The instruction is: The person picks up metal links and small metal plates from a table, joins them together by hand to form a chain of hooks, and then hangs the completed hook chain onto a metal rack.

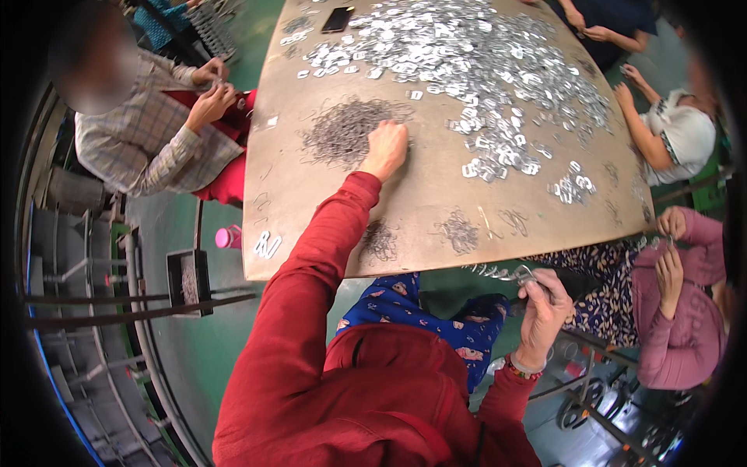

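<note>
My left hand (388, 148) reaches far over the table and rests at the right edge of a heap of thin grey bent wire pieces (338, 134). Its fingers are curled closed, and whatever they may hold is hidden. Off the table's near edge, my right hand (542, 315) pinches a shiny metal clip (524, 275) between thumb and fingers. A silvery coiled strand (489, 272) extends leftward from the clip. Two smaller clusters of wire pieces, one dark (380, 240) and one looser (459, 232), lie along the near edge.
A wide spread of flat silver metal loops (467, 54) covers the table's far side, beside a black phone (337, 20). A few white loops (266, 245) lie at the near left corner. Co-workers sit around the table. A pink cup (228, 237) and black bin (188, 280) stand left.
</note>
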### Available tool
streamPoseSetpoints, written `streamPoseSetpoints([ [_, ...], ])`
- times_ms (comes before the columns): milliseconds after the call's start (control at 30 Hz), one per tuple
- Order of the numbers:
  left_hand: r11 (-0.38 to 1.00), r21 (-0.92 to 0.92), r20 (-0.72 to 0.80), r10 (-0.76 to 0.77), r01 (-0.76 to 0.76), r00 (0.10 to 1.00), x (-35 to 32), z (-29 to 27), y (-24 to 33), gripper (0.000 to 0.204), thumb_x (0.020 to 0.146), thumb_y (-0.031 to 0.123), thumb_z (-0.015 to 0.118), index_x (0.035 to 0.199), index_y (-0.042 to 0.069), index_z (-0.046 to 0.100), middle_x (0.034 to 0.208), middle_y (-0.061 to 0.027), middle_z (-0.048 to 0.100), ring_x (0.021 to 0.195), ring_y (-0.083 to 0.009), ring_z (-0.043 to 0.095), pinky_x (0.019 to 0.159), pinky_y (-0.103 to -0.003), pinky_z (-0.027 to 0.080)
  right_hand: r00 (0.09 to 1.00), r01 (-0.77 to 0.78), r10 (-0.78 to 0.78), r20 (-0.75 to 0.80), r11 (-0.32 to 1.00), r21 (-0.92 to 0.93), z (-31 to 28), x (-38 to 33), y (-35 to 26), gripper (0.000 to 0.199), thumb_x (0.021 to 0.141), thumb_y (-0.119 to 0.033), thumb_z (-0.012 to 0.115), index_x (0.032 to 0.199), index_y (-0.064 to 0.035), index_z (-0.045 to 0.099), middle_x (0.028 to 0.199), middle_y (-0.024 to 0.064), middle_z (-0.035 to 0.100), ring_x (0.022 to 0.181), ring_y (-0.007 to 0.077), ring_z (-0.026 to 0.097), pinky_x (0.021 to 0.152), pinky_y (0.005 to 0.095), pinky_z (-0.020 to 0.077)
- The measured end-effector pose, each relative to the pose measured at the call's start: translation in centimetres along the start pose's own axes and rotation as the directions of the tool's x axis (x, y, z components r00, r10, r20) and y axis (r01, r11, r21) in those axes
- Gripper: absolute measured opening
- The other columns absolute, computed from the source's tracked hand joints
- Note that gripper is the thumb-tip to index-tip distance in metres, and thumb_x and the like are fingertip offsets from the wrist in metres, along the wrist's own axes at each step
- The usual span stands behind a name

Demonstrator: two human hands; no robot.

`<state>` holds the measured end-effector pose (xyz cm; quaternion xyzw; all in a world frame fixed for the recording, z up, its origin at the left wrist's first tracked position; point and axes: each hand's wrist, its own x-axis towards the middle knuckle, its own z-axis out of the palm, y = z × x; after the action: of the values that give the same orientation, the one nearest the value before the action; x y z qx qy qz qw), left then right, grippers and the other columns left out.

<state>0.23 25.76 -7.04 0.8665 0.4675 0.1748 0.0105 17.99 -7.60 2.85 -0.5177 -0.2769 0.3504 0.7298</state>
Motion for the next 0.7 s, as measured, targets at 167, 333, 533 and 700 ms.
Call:
streamPoseSetpoints([
  [167,0.954,-0.290,-0.077,0.049,-0.069,0.996,-2.5,0.3,1.2,0.009,0.084,0.006,0.054,0.091,0.000,0.054,0.082,-0.0153,0.061,0.071,-0.0274,0.062,0.060,-0.041,0.049,1.000,0.006,-0.006,0.021,1.000,0.006,0.5,-0.2,0.4,0.016,0.075,0.012,0.063,0.090,0.0068,0.065,0.088,0.0123,0.062,0.067,0.0133,0.058,0.060,0.0232,0.0467],
  [333,0.627,-0.778,0.138,0.090,0.052,0.986,-8.1,-6.4,8.9,0.012,0.089,0.003,0.054,0.098,-0.004,0.055,0.075,-0.0109,0.062,0.064,-0.0162,0.064,0.057,-0.028,0.050,1.000,-0.010,0.010,-0.021,1.000,-0.015,0.6,-1.1,1.1,0.015,0.075,0.010,0.066,0.090,0.0064,0.065,0.080,0.0097,0.064,0.064,0.0120,0.059,0.060,0.0220,0.0477],
  [533,0.237,-0.949,0.266,0.239,0.209,0.934,-14.5,-13.6,16.4,0.008,0.089,0.002,0.056,0.094,-0.004,0.056,0.092,-0.0088,0.063,0.090,-0.0162,0.062,0.082,-0.030,0.051,0.999,0.013,-0.017,-0.048,0.997,-0.078,0.4,-1.9,1.9,0.013,0.076,0.008,0.067,0.090,0.0057,0.065,0.079,0.0085,0.065,0.065,0.0114,0.060,0.060,0.0217,0.0485],
  [700,0.441,-0.873,-0.044,0.349,-0.206,0.936,-15.8,-13.1,17.9,0.016,0.077,0.002,0.067,0.089,0.004,0.058,0.103,-0.0118,0.056,0.097,-0.0282,0.054,0.081,-0.036,0.044,0.999,0.045,-0.045,-0.024,0.999,-0.018,1.1,-2.6,1.8,0.013,0.077,0.009,0.066,0.089,0.0061,0.065,0.082,0.0087,0.063,0.067,0.0115,0.060,0.061,0.0223,0.0491],
])
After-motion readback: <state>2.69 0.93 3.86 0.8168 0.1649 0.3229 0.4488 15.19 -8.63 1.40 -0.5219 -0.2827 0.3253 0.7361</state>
